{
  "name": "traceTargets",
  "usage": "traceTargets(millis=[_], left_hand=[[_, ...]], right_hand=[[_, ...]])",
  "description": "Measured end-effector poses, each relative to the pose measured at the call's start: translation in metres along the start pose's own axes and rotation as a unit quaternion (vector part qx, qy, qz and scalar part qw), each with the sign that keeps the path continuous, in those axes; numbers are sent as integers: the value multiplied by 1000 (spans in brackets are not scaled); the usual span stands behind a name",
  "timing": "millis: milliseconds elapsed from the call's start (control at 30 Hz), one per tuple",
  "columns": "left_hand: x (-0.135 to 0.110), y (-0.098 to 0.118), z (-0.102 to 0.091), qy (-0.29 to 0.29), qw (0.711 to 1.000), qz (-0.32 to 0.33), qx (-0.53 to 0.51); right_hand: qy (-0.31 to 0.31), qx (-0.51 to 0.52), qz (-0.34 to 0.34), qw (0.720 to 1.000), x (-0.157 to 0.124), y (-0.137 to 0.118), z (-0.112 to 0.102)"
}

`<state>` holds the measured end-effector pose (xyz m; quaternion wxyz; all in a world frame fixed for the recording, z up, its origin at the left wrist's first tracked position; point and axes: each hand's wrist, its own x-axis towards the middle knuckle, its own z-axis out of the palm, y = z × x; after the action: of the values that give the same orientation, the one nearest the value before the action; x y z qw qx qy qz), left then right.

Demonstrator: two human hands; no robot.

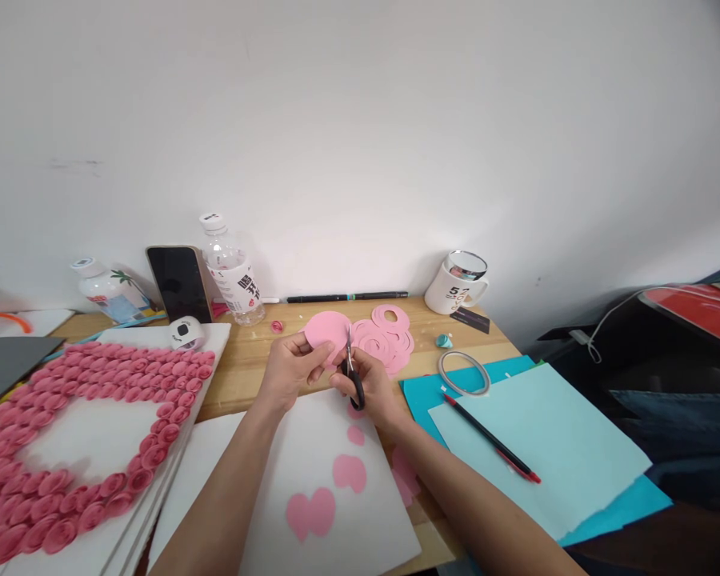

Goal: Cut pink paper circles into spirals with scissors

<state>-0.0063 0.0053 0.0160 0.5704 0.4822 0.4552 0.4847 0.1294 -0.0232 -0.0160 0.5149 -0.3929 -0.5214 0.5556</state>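
Between the fingers of my left hand [291, 370] is a round piece of pink paper [327, 330], held up over the desk. My right hand [372, 384] grips a pair of scissors [354, 380] with black handles. The blades point away from me and lie at the right edge of the pink paper. Whether they are cutting into it I cannot tell. Just beyond my right hand, several pink paper spirals [375, 340] lie in a pile on the wood. White sheets [276, 512] under my forearms carry pink paper pieces [312, 514], some heart-shaped.
At left, a white board [96, 436] bears rows of pink paper roses [111, 484]. A phone [180, 284], a water bottle [233, 276], and a mug [456, 284] stand along the wall. Blue sheets [540, 448], a pen [489, 436] and a tape roll [464, 373] lie at right.
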Motion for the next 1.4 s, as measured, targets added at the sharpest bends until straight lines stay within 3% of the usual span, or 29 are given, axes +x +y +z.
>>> traceTargets(millis=[867,1100,1400], left_hand=[[-3,7,4,10,999,25,-34],[-3,2,4,2,999,35,3],[-2,1,0,-24,999,-7,32]], right_hand=[[15,-27,36,999,0,15,-3],[-12,-15,9,1000,1,7,0],[-3,-16,-17,1000,1,0,-2]])
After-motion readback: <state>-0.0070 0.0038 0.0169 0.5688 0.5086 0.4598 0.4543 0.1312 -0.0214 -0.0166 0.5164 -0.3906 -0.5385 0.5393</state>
